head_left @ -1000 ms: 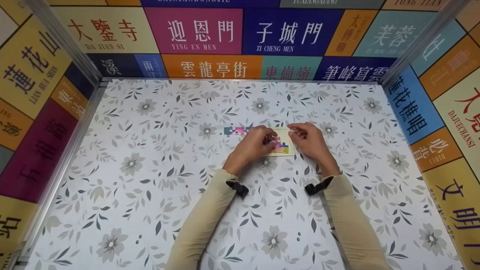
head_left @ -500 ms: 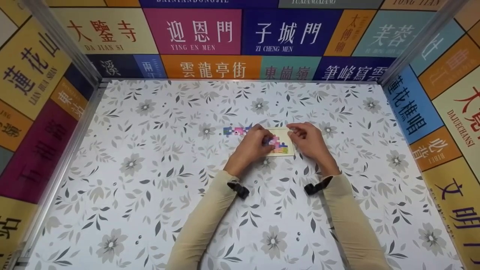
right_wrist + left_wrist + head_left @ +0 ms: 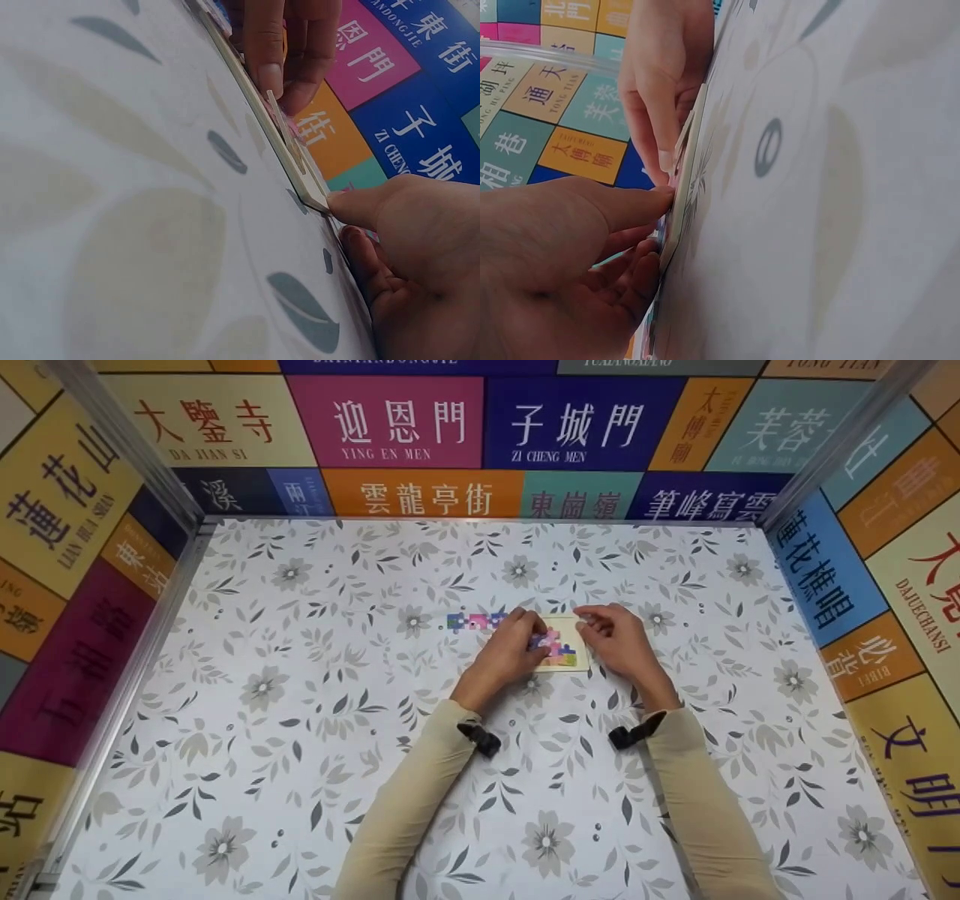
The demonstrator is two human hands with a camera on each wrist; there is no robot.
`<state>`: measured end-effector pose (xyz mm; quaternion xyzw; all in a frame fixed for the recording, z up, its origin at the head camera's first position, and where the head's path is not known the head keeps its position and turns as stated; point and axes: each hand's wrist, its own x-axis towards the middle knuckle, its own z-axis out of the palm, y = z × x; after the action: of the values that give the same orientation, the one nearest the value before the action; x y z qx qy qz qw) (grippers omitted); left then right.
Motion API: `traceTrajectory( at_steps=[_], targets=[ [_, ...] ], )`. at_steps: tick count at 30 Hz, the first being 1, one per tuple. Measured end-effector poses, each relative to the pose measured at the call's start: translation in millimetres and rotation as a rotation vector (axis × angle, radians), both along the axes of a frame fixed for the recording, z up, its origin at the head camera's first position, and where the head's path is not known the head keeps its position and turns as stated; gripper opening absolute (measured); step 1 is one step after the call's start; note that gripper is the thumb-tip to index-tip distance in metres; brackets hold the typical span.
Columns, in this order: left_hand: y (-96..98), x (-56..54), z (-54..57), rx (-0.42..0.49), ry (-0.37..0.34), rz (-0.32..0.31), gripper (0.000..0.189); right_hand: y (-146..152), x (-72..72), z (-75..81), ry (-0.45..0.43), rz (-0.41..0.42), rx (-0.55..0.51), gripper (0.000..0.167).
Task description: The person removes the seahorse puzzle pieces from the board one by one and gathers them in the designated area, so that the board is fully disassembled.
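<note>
A small cream puzzle board [image 3: 566, 630] lies on the table between the two hands, its lower part covered by pink, purple and yellow jigsaw pieces [image 3: 555, 649]. My left hand [image 3: 502, 651] covers the board's left side, thumb and fingers pinching at the pieces. In the right wrist view a thin jigsaw piece [image 3: 283, 127] slants up off the board, its raised end at the left thumb [image 3: 270, 75]. My right hand [image 3: 619, 641] pinches the board's right edge, with its thumb [image 3: 356, 206] at a corner. The left fingers hide part of the puzzle.
A row of loose jigsaw pieces [image 3: 478, 622] lies behind and left of the left hand, partly hidden by it. The table [image 3: 337, 765] has a floral cover. Printed panels [image 3: 405, 424] wall in its back and sides.
The left hand has shifted slightly, and its fingers have drawn back a little, showing more of the pink and purple pieces. The right hand and the board have stayed in place.
</note>
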<state>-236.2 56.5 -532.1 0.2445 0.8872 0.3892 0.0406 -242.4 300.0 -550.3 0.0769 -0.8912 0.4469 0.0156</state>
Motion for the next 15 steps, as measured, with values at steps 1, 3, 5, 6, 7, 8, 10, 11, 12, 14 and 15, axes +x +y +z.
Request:
traceTrajectory(
  at_steps=[1,3,5,6,7,8,10,11,12,14,15],
  targets=[
    [-0.1,0.2,-0.2,0.002,0.001,-0.001,0.026,0.2,0.2,-0.1,0.000,0.001,-0.001,0.031],
    [-0.2,0.3,-0.7,0.010,0.002,-0.002,0.026,0.7,0.2,-0.4,0.002,0.002,-0.002,0.031],
    [-0.4,0.0,-1.3,0.022,-0.004,0.001,0.026,0.6,-0.2,-0.3,0.005,0.002,0.002,0.032],
    [-0.4,-0.3,-1.6,0.026,-0.007,0.002,0.026,0.6,-0.4,-0.4,0.007,0.003,0.003,0.031],
    [-0.5,-0.5,-1.8,0.028,-0.007,0.001,0.026,0.5,-0.5,-0.5,0.010,0.004,0.003,0.032],
    [-0.4,-0.8,-2.0,0.032,-0.009,0.002,0.026,0.5,-0.7,-0.5,0.011,0.004,0.003,0.032],
    [-0.2,-1.3,-2.3,0.037,-0.010,0.003,0.027,0.3,-1.0,-0.6,0.012,0.003,0.003,0.032],
    [-0.1,-1.4,-2.4,0.039,-0.007,0.002,0.027,0.4,-1.0,-0.9,0.012,0.003,0.001,0.032],
    [0.0,-1.4,-2.3,0.041,-0.006,0.001,0.026,0.6,-1.0,-1.0,0.010,0.002,-0.001,0.032],
    [0.3,-1.4,-2.5,0.048,0.000,-0.004,0.024,0.5,-0.9,-1.1,0.006,-0.001,-0.003,0.032],
    [0.4,-1.4,-2.5,0.054,0.005,-0.007,0.023,0.5,-1.0,-1.2,0.004,-0.003,-0.004,0.032]
  ],
)
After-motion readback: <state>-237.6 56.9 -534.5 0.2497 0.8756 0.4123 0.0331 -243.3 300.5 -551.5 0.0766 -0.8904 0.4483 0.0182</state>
